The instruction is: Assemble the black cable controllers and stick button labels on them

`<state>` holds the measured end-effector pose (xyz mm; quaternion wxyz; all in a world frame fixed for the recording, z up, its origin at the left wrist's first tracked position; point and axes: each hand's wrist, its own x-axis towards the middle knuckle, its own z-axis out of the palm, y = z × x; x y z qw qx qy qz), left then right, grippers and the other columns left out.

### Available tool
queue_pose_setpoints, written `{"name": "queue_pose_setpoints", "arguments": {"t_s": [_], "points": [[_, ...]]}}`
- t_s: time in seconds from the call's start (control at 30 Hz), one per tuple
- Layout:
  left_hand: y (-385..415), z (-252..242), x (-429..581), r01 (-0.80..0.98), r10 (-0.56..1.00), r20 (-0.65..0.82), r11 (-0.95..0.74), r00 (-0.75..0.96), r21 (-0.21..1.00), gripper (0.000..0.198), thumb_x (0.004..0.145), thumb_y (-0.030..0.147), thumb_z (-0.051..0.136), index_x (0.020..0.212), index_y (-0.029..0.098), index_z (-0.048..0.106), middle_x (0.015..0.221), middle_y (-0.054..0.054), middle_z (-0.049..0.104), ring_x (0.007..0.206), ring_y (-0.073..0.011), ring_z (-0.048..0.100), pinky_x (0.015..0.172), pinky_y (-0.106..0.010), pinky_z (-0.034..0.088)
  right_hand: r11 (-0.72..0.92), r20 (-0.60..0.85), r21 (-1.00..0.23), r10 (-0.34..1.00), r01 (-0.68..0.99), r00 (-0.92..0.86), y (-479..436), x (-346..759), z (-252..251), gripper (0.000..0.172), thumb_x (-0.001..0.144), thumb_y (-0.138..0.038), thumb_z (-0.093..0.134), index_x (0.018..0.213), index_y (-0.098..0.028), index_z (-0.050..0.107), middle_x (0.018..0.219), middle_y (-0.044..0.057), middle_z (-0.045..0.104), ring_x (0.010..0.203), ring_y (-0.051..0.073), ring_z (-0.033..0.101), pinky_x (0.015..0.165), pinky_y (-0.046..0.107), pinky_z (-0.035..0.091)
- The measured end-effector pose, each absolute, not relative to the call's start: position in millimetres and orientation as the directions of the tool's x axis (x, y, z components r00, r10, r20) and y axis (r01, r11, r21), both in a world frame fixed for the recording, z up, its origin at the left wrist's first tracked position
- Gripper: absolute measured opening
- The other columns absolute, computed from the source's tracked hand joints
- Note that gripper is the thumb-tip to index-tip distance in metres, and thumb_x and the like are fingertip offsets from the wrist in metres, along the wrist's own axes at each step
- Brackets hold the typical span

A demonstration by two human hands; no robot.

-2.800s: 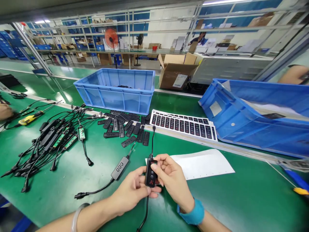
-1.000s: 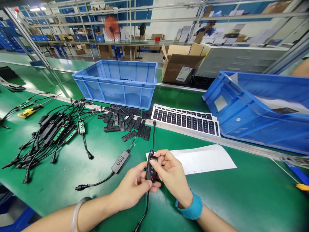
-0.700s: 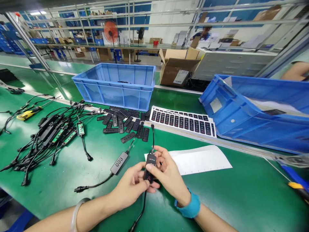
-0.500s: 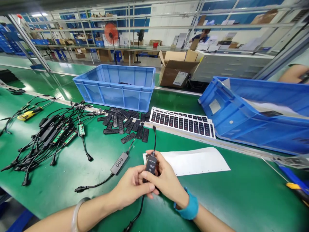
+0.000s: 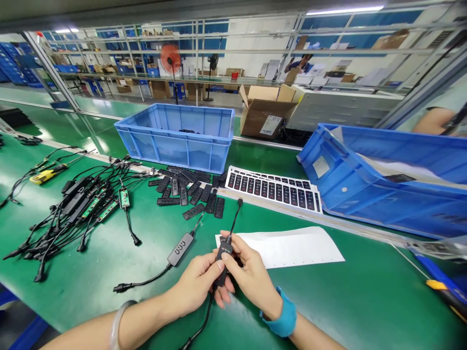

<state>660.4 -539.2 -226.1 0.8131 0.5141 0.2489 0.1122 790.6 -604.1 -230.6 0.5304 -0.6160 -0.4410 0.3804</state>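
Controller (image 5: 225,247), black, cabled at both ends, one: held above the green bench (image 5: 365,301), at the near-left end of the white sheet (image 5: 299,248). Left hand (image 5: 197,282): grasping its lower part, thumb on the face. Right hand (image 5: 253,279): grasping its upper part, thumb likewise on the face, fingers wrapped round the side.

Risks, as we judge them: uneven thumb pressure could skew or crease any thin facing; we cannot make out its edges beneath the thumbs. Lower cable (image 5: 206,317): a snag might twist the body in the grip. Grey unit (image 5: 180,249), three openings, near the left hand: a sideways knock could shift it. Cable heap (image 5: 73,209), farther left: leads crossed, so tugging one might drag others.
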Motion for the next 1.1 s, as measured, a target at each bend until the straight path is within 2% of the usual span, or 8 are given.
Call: {"name": "queue_pose_setpoints", "arguments": {"t_s": [0.17,0.27,0.43,0.57,0.63,0.8,0.93,1.1], "points": [[-537,-226,660,0.127,0.442,-0.310,0.397,0.842,0.909,0.049,0.084,0.059,0.057,0.099,0.013,0.061,0.081,-0.006,0.066,0.059,-0.0139,0.065,0.054,-0.024,0.052,-0.067,-0.060,-0.998,0.941,0.008,0.332,-600,790,-222,0.044,0.083,-0.036,0.058,0.123,-0.018,0.053,0.092,0.006,0.070,0.087,0.021,0.065,0.082,0.036,0.050],[-531,-222,655,0.190,0.475,-0.203,0.077,0.856,0.979,0.041,0.091,0.050,0.050,0.102,0.014,0.066,0.083,-0.007,0.066,0.069,-0.0166,0.065,0.063,-0.026,0.053,-0.117,-0.146,-0.988,0.923,-0.103,0.355,-600,810,-212,0.048,0.084,-0.046,0.055,0.124,-0.020,0.049,0.081,0.001,0.067,0.078,0.019,0.064,0.074,0.034,0.050],[-523,-221,645,0.147,0.386,0.162,-0.657,0.908,0.739,0.029,0.088,0.019,0.052,0.113,0.020,0.066,0.116,-0.011,0.065,0.104,-0.0257,0.059,0.092,-0.040,0.050,-0.288,0.022,-0.835,0.834,0.468,0.551,-626,895,-206,0.041,0.082,-0.040,0.055,0.116,-0.019,0.055,0.078,0.003,0.061,0.075,0.022,0.060,0.072,0.036,0.049],[-519,-228,645,0.221,0.376,0.206,-0.820,0.904,0.528,0.037,0.086,0.012,0.048,0.120,0.019,0.062,0.128,-0.014,0.062,0.117,-0.0301,0.056,0.101,-0.049,0.045,-0.516,0.187,-0.326,0.786,0.792,0.589,-639,933,-213,0.042,0.080,-0.022,0.051,0.118,-0.006,0.057,0.096,0.020,0.062,0.091,0.035,0.060,0.082,0.049,0.047],[-517,-231,647,0.241,0.360,0.181,-0.849,0.915,0.470,0.040,0.086,0.009,0.046,0.123,0.017,0.060,0.131,-0.015,0.061,0.122,-0.0301,0.055,0.106,-0.050,0.042,-0.403,0.280,-0.261,0.838,0.877,0.468,-632,920,-217,0.040,0.084,-0.020,0.048,0.119,-0.005,0.058,0.106,0.022,0.060,0.099,0.036,0.058,0.087,0.051,0.047],[-514,-233,648,0.235,0.340,0.134,-0.838,0.931,0.492,0.044,0.085,0.005,0.044,0.126,0.011,0.058,0.134,-0.021,0.058,0.125,-0.0323,0.053,0.109,-0.053,0.037,-0.045,0.272,-0.431,0.946,0.901,0.178,-601,851,-233,0.026,0.088,-0.017,0.050,0.107,-0.018,0.068,0.100,0.012,0.062,0.093,0.028,0.059,0.085,0.046,0.051],[-514,-235,649,0.226,0.367,0.150,-0.795,0.918,0.563,0.043,0.083,0.006,0.047,0.124,0.014,0.060,0.132,-0.019,0.059,0.125,-0.0323,0.053,0.108,-0.053,0.036,-0.006,0.302,-0.488,0.937,0.873,0.175,-594,830,-239,0.017,0.087,-0.019,0.057,0.099,-0.018,0.068,0.099,0.012,0.063,0.093,0.029,0.057,0.083,0.047,0.050],[-516,-228,652,0.258,0.334,0.102,-0.859,0.937,0.442,0.040,0.085,0.005,0.046,0.122,0.014,0.059,0.129,-0.019,0.061,0.121,-0.0318,0.056,0.105,-0.050,0.039,0.125,0.405,-0.734,0.869,0.667,0.284,-601,835,-230,0.012,0.091,-0.025,0.055,0.082,-0.022,0.062,0.088,0.007,0.061,0.087,0.024,0.057,0.079,0.038,0.047]]}}
